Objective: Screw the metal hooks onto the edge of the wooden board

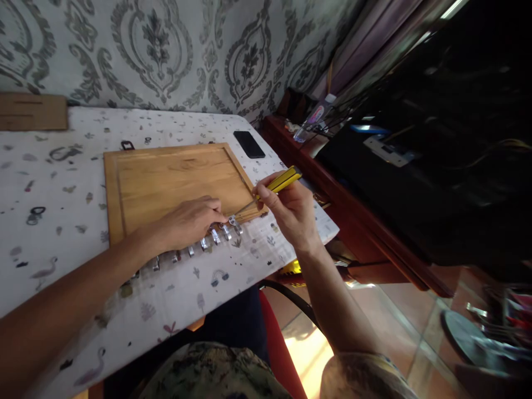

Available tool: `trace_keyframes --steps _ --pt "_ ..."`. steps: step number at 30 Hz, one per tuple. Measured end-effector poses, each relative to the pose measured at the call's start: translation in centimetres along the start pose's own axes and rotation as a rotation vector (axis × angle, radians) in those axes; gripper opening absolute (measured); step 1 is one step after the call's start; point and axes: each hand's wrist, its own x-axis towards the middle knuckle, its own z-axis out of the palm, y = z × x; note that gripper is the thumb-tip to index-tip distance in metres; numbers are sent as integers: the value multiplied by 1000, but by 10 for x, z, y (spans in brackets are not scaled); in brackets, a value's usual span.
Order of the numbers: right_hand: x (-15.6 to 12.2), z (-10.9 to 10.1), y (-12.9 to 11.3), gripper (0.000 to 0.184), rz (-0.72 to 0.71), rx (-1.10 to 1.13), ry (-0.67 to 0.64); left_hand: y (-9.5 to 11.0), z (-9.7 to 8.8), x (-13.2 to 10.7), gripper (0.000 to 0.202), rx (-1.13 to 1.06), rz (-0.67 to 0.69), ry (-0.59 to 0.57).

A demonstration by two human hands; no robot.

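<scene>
A framed wooden panel [178, 172] lies flat on the cloth-covered table. Along its near edge runs a row of several shiny metal hooks [215, 235]. My left hand [193, 221] rests on that edge, fingers curled, thumb and forefinger pressed on a metal hook close to the right-hand corner; part of this grip is hidden. My right hand [288, 208] grips a screwdriver by its yellow and black handle [285, 178]. Its thin shaft slants down to the left, and the tip meets the hook beside my left fingertips.
A black phone [249, 144] lies beyond the panel's far right corner. Cardboard [33, 111] sits at the far left. To the right stands a dark red cabinet [353, 205] with a clear bottle [313, 119] on it. The patterned wall [166, 55] closes off the back.
</scene>
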Motion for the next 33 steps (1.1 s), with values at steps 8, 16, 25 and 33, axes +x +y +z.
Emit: trace_keyframes --steps 8,16,25,33 --pt "-12 5 11 36 27 -15 -33 1 1 1 38 24 -30 -17" --pt "-11 3 11 34 -4 -96 -42 1 -2 2 36 17 -34 -40" --pt "-10 5 12 41 -35 -207 -67 1 0 2 35 21 -43 -30" --pt "-7 0 -1 48 -68 -5 -60 -1 -1 1 41 -12 -13 -14"
